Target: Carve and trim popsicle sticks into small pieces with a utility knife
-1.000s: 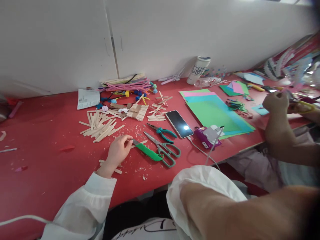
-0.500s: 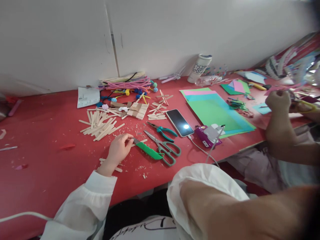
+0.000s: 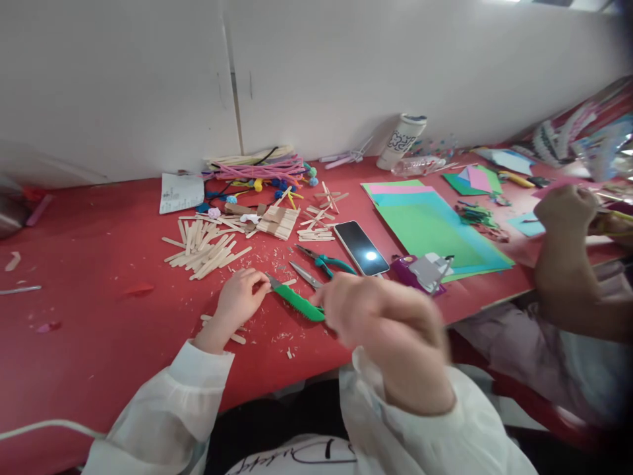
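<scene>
My left hand (image 3: pixel 241 299) rests on the red table (image 3: pixel 99 316), fingers curled at the blade end of a green-handled utility knife (image 3: pixel 297 301); whether it grips the knife I cannot tell. My right hand (image 3: pixel 380 323) is blurred in front of the table edge, above the grey-handled scissors (image 3: pixel 305 274), whose handles it hides. Nothing shows in it. A loose heap of wooden craft sticks (image 3: pixel 205 247) lies just beyond my left hand, and a few sticks (image 3: pixel 236 336) lie under my wrist.
Teal pliers (image 3: pixel 326 261), a phone (image 3: pixel 361 247), a purple device (image 3: pixel 420 272) and coloured paper sheets (image 3: pixel 430 224) lie to the right. Pipe cleaners (image 3: pixel 257 170) and a cup (image 3: pixel 401 140) sit by the wall. A co-worker's hand (image 3: pixel 566 211) works at far right.
My right arm has swung down from close to the camera, and the hand now hovers over the scissors. My left hand has stayed by the knife.
</scene>
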`<state>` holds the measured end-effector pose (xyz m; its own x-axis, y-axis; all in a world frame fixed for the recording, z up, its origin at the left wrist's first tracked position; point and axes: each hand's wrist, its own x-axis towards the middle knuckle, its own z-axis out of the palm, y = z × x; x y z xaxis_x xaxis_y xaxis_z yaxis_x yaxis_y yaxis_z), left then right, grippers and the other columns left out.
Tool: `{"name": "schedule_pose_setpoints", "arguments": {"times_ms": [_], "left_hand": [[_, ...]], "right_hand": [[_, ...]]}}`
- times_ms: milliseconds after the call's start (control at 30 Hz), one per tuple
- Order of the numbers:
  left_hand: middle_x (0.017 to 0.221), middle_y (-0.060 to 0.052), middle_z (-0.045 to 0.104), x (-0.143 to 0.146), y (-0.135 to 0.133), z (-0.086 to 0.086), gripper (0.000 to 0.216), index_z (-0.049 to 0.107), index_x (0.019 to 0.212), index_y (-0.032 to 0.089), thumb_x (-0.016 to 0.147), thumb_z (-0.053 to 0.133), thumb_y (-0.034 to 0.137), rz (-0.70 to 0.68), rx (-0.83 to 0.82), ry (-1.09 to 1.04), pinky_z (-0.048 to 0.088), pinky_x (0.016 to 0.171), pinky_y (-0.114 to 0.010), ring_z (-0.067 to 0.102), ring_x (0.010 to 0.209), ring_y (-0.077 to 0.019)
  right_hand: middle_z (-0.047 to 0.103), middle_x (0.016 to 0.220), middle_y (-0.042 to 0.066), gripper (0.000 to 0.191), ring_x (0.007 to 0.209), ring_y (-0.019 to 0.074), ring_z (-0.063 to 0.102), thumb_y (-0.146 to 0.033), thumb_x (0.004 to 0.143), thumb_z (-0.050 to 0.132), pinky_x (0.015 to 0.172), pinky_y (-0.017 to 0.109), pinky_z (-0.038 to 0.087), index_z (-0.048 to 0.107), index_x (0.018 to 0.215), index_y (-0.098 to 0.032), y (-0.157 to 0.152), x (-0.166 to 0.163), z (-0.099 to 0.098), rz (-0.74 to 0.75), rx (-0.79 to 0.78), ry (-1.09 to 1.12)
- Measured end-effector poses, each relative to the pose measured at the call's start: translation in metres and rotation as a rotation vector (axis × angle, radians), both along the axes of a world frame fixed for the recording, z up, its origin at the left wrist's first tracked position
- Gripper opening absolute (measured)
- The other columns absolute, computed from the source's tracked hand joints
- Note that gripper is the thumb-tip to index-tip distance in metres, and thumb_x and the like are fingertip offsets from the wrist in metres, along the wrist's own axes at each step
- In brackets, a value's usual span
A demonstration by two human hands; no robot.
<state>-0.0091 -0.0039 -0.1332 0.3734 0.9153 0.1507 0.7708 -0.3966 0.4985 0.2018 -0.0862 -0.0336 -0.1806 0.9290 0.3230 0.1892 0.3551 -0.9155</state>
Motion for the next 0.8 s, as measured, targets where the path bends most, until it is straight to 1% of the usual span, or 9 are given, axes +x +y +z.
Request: {"name": "schedule_pose_setpoints", "arguments": {"times_ms": [67, 167, 233, 300, 467, 500, 567, 700, 800], "left_hand": [[0.082, -0.002, 0.063, 0.000, -0.001, 0.002, 0.008, 0.058, 0.074, 0.021, 0.081, 0.055, 0.023, -0.015, -0.012, 0.028, 0.045, 0.076, -0.032, 0.058, 0.084, -0.0208], [0.084, -0.003, 0.062, -0.001, 0.000, 0.002, 0.003, 0.059, 0.077, 0.021, 0.080, 0.058, 0.022, -0.029, -0.032, 0.067, 0.045, 0.075, -0.033, 0.057, 0.086, -0.0219], [0.085, -0.004, 0.061, -0.002, 0.000, 0.000, 0.002, 0.060, 0.079, 0.021, 0.080, 0.058, 0.020, -0.050, -0.038, 0.087, 0.045, 0.076, -0.033, 0.057, 0.087, -0.0218], [0.085, -0.003, 0.061, -0.003, 0.001, -0.001, 0.005, 0.061, 0.080, 0.021, 0.081, 0.057, 0.017, -0.071, -0.042, 0.103, 0.045, 0.076, -0.032, 0.057, 0.086, -0.0209], [0.080, -0.003, 0.059, -0.003, 0.001, -0.002, 0.011, 0.061, 0.075, 0.021, 0.082, 0.055, 0.015, -0.089, -0.047, 0.123, 0.044, 0.073, -0.031, 0.056, 0.082, -0.0201], [0.080, -0.003, 0.059, -0.003, 0.001, -0.003, 0.012, 0.061, 0.075, 0.021, 0.082, 0.054, 0.015, -0.091, -0.050, 0.121, 0.044, 0.074, -0.031, 0.056, 0.082, -0.0199], [0.080, -0.003, 0.059, -0.002, 0.000, -0.003, 0.012, 0.061, 0.075, 0.021, 0.083, 0.054, 0.015, -0.090, -0.057, 0.112, 0.044, 0.074, -0.031, 0.056, 0.082, -0.0198], [0.083, -0.003, 0.060, 0.000, 0.000, -0.003, 0.009, 0.062, 0.080, 0.021, 0.084, 0.054, 0.020, -0.089, -0.076, 0.087, 0.044, 0.073, -0.031, 0.056, 0.083, -0.0203], [0.083, -0.003, 0.060, 0.002, 0.000, -0.003, 0.013, 0.063, 0.080, 0.021, 0.084, 0.052, 0.016, -0.100, -0.087, 0.073, 0.044, 0.071, -0.030, 0.057, 0.081, -0.0193]], "right_hand": [[0.064, 0.085, 0.004, 0.019, 0.080, 0.0179, 0.061, -0.034, 0.086, 0.055, 0.075, 0.036, 0.052, 0.061, 0.095, -0.018, 0.006, -0.017, -0.023, -0.013, -0.017, -0.311], [0.062, 0.104, 0.012, 0.040, 0.100, 0.0277, 0.056, -0.033, 0.078, 0.065, 0.085, 0.043, 0.048, 0.058, 0.113, -0.016, 0.019, -0.030, -0.063, -0.057, -0.029, -0.857], [0.061, 0.107, 0.015, 0.049, 0.102, 0.0299, 0.056, -0.032, 0.077, 0.065, 0.084, 0.043, 0.049, 0.054, 0.121, -0.014, 0.025, -0.035, -0.083, -0.075, -0.063, -0.969], [0.061, 0.106, 0.015, 0.045, 0.100, 0.0293, 0.057, -0.025, 0.081, 0.059, 0.082, 0.043, 0.050, 0.052, 0.125, -0.015, 0.029, -0.037, -0.092, -0.096, -0.077, -0.983], [0.062, 0.115, 0.013, 0.042, 0.101, 0.0206, 0.062, -0.015, 0.089, 0.036, 0.082, 0.031, 0.051, 0.045, 0.130, -0.012, 0.030, -0.025, -0.077, -0.166, -0.123, -0.897], [0.064, 0.112, 0.012, 0.042, 0.096, 0.0188, 0.064, -0.014, 0.089, 0.033, 0.079, 0.029, 0.052, 0.045, 0.129, -0.013, 0.028, -0.021, -0.072, -0.174, -0.166, -0.811], [0.066, 0.110, 0.010, 0.039, 0.093, 0.0191, 0.066, -0.020, 0.091, 0.033, 0.076, 0.028, 0.053, 0.047, 0.127, -0.014, 0.025, -0.012, -0.064, -0.186, -0.207, -0.743], [0.063, 0.120, 0.008, 0.041, 0.099, 0.0217, 0.065, -0.020, 0.088, 0.042, 0.081, 0.032, 0.052, 0.049, 0.128, -0.019, 0.023, -0.007, -0.058, -0.012, -0.188, -0.880], [0.067, 0.111, 0.006, 0.044, 0.088, 0.0213, 0.068, -0.018, 0.090, 0.041, 0.071, 0.032, 0.053, 0.045, 0.133, -0.028, 0.024, -0.009, -0.055, 0.049, -0.199, -1.066]]}}
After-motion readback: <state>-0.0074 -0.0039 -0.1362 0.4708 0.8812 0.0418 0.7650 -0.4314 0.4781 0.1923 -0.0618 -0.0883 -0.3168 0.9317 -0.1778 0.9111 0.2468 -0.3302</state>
